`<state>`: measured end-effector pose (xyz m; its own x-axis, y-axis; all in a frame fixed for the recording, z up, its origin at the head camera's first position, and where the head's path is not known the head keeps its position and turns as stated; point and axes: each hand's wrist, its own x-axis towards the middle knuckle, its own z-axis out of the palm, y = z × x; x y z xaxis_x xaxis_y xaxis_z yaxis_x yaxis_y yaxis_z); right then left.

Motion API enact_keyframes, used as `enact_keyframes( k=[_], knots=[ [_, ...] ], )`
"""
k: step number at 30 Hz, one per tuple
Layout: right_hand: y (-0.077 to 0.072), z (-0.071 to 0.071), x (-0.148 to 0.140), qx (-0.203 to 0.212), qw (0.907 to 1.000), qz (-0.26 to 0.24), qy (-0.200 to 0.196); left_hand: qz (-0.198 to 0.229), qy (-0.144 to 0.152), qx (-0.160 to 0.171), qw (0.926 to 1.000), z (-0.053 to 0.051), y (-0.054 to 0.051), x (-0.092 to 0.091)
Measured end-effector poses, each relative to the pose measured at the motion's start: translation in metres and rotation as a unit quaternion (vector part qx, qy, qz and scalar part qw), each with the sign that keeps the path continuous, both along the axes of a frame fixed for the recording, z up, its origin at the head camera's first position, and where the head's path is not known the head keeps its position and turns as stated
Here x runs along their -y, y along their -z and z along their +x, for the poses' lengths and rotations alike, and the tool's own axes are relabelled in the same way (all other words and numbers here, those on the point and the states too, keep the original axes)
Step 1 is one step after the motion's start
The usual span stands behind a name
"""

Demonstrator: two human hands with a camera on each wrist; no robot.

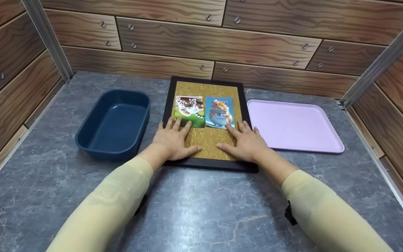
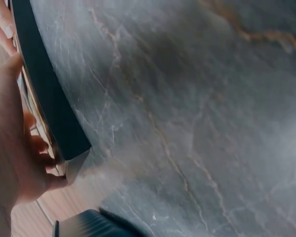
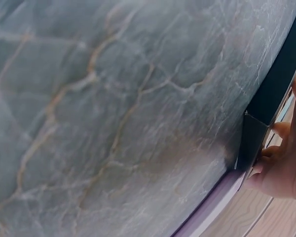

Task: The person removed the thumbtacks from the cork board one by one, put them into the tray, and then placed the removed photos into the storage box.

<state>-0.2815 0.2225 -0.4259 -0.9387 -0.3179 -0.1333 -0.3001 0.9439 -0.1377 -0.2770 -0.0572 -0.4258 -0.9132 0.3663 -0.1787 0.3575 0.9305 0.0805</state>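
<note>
A black-framed cork board (image 1: 208, 146) lies in the middle, bearing a tiger picture (image 1: 189, 111) on its left and a hamster picture (image 1: 219, 112) on its right. My left hand (image 1: 174, 140) rests on the board's lower left part, fingers spread, fingertips at the tiger picture's lower edge. On the lower right part rests my right hand (image 1: 247, 142), fingers spread, one fingertip at the hamster picture's lower corner. The wrist views show the left hand (image 2: 15, 143) and right hand (image 3: 283, 163) against the board's dark frame (image 2: 49, 89).
A dark blue bin (image 1: 131, 148) stands left of the board. To the right lies a pink tray (image 1: 292, 126), close beside the frame. Wood-patterned walls (image 1: 173, 38) with metal corner posts (image 1: 49, 42) enclose the back and sides of the grey marbled table (image 1: 201, 210).
</note>
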Motion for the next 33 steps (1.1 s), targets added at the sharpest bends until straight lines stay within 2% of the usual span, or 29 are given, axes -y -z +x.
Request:
enact_keyframes(
  k=[17,33],
  knots=[
    [-0.001,0.001,0.000,-0.004,0.9999,-0.010,-0.010,-0.052,0.010,0.010,0.9986,-0.003,-0.002,-0.004],
    [0.000,0.010,-0.002,-0.016,0.9996,-0.010,-0.022,-0.056,0.017,0.007,0.9982,0.009,-0.004,-0.004]
  ],
)
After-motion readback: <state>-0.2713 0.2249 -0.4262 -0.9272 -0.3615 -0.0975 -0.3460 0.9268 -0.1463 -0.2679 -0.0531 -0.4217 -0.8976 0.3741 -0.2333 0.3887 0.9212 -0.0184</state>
